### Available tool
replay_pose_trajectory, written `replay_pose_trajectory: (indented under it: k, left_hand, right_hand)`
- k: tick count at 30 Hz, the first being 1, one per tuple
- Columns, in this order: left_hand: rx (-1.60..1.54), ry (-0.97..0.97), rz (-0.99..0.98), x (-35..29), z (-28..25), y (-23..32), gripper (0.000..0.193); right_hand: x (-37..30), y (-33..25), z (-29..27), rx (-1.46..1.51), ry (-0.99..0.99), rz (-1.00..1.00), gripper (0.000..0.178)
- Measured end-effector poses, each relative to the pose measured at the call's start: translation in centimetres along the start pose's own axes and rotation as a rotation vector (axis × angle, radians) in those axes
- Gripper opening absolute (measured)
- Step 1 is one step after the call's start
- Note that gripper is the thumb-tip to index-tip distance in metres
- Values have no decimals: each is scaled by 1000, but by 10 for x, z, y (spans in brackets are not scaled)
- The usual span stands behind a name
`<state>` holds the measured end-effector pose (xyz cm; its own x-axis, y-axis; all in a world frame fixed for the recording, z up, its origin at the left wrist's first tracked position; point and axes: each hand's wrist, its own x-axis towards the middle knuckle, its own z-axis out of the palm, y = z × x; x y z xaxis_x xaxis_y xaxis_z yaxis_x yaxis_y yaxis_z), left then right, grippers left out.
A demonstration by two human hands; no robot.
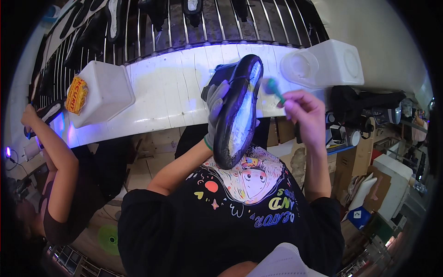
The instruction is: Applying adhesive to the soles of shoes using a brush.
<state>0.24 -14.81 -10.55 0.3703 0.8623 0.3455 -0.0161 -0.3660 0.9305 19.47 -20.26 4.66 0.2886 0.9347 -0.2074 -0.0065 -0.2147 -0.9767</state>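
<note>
My left hand [216,106], in a grey glove with a green cuff edge, grips a black shoe [224,134] by its side. The shoe is tilted upright with its underside facing me, and a whitish strip runs down the middle of that underside under bluish light. Bare and pinched closed, my right hand [304,111] holds a small green-handled brush [274,88] just right of the shoe's upper end. The brush head is smeared by motion, and a narrow gap seems to part it from the shoe.
On the white table [161,92] stand a white plastic container [108,92] with a yellow-red packet [76,95] and, right, a cut-open white jug [339,62]. Behind runs a roller conveyor [203,32] carrying several shoes. At left, a co-worker's hand [30,115] is beside another shoe [50,111].
</note>
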Motion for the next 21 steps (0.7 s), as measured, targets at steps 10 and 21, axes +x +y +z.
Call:
replay_pose_trajectory:
  k: [10, 21]
  left_hand:
    - [134, 124, 151, 13, 7, 0, 91]
    - [201, 240, 518, 25, 7, 5, 95]
  right_hand:
    - [-20, 8, 37, -312, 25, -317, 12]
    - [29, 46, 13, -363, 222, -104, 14]
